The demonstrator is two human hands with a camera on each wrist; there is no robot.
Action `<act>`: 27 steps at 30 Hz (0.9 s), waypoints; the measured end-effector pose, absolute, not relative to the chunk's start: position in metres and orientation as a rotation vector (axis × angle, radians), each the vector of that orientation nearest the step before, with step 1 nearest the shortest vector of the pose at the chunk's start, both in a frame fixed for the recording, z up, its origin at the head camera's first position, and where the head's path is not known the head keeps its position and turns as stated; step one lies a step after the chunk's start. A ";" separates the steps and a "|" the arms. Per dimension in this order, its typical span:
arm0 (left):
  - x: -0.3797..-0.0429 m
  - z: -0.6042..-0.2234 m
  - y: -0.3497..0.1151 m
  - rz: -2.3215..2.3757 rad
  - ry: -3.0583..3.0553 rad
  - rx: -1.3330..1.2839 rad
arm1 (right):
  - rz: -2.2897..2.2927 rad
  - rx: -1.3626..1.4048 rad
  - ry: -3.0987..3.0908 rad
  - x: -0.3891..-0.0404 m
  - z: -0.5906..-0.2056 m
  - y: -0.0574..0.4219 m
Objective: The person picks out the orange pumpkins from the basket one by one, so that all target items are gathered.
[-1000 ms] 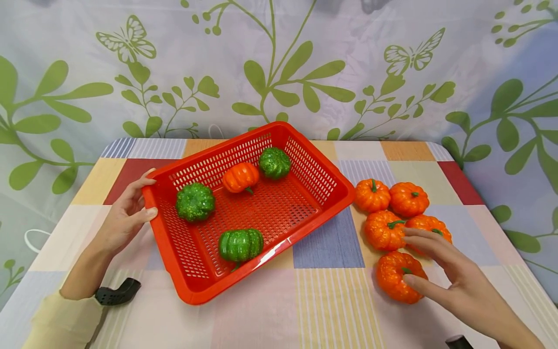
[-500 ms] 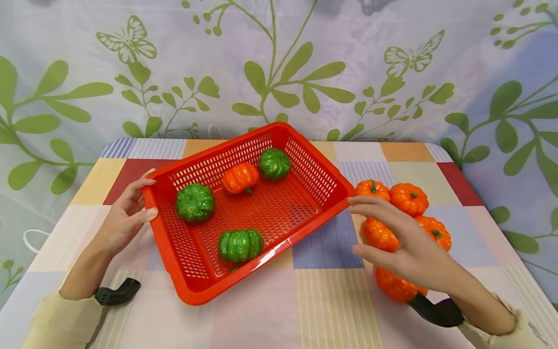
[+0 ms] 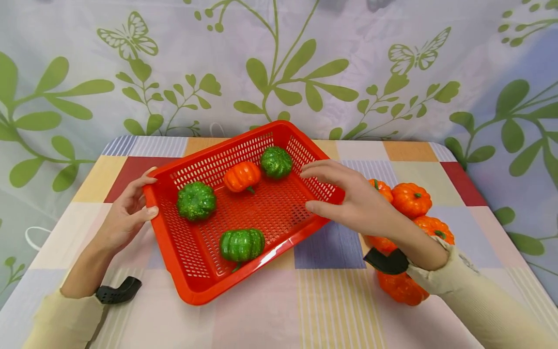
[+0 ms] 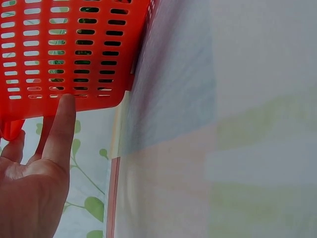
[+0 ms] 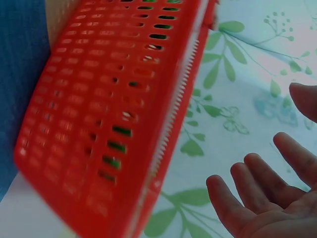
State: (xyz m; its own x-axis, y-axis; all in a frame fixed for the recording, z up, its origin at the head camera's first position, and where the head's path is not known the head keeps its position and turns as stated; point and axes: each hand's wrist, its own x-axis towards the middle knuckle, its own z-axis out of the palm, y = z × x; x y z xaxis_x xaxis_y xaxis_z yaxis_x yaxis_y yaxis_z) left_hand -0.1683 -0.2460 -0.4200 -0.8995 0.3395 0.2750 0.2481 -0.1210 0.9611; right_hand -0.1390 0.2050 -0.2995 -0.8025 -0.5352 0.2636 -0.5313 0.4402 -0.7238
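My left hand (image 3: 126,213) grips the left end of a red plastic basket (image 3: 279,248), its thumb on the near part of the rim and fingers at the far part. In the left wrist view, a finger lies along the outside of the slotted wall. Inside the basket lie three green toy pumpkins (image 3: 196,201) and an orange toy pumpkin (image 3: 242,176). My right hand (image 3: 348,196) hovers over the basket's right end with fingers apart and nothing in them. The right wrist view shows its fingers (image 5: 257,183) loosely bent beside the basket, hiding part of the rim in the head view.
Several orange pumpkins (image 3: 411,199) are clustered on the table right of the basket, partly behind my right hand and forearm. A patchwork-patterned cloth (image 3: 340,300) covers the table. Behind it hangs a curtain (image 3: 174,58) printed with leaves and butterflies.
My right hand has moved left and away from me, from above the orange pumpkins to over the basket's right end. The left hand and the basket have stayed in place.
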 end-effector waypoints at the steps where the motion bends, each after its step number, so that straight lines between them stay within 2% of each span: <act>1: -0.168 -0.420 -0.246 2.207 2.030 0.687 | -1.341 -0.991 2.646 -0.145 -0.301 0.199; 13: -0.166 -0.423 -0.248 2.225 2.013 0.701 | -1.250 -1.010 2.589 -0.200 -0.312 0.139; 27: -0.168 -0.423 -0.244 2.207 2.052 0.679 | -1.005 -1.002 2.557 -0.217 -0.299 0.110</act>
